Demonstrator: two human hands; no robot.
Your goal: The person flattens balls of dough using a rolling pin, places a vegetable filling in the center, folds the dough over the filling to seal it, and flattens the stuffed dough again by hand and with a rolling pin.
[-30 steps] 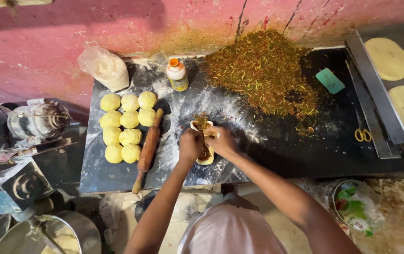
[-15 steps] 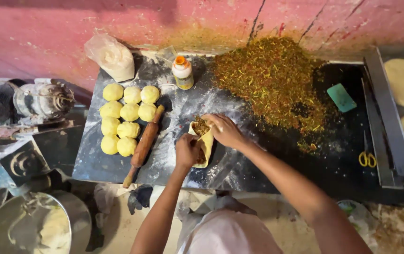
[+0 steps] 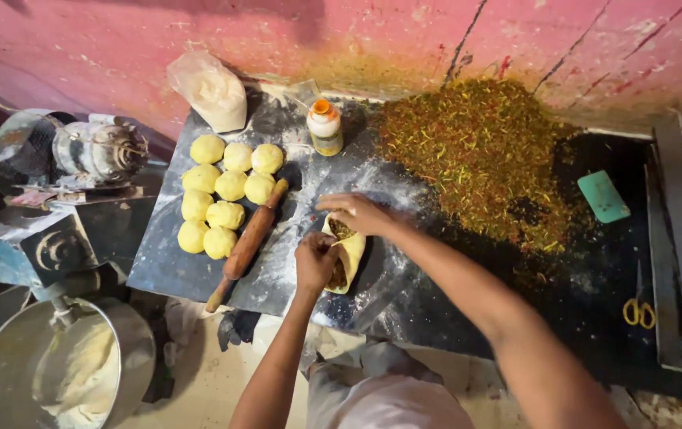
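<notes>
**Filled dough sheet folded under both hands**

A yellow dough sheet [image 3: 350,256] with dark filling is held on the floured tabletop [image 3: 293,270]. The left hand [image 3: 315,262] is clenched on its near edge; the right hand [image 3: 358,213] is pressed on the far edge, fingers curled. A rolling pin [image 3: 247,245] and dough balls [image 3: 222,199] lie left of the grip; a spice mound [image 3: 484,155] lies right.

I see a rough pink wall [image 3: 118,48], cracked and stained yellowish, behind a dark, flour-dusted slab [image 3: 452,318]. A pale, gritty floor [image 3: 206,381] lies below. At left stand a grey motor [image 3: 102,151] and what may be a metal mixing bowl [image 3: 63,365]. Light is dim and even.
</notes>
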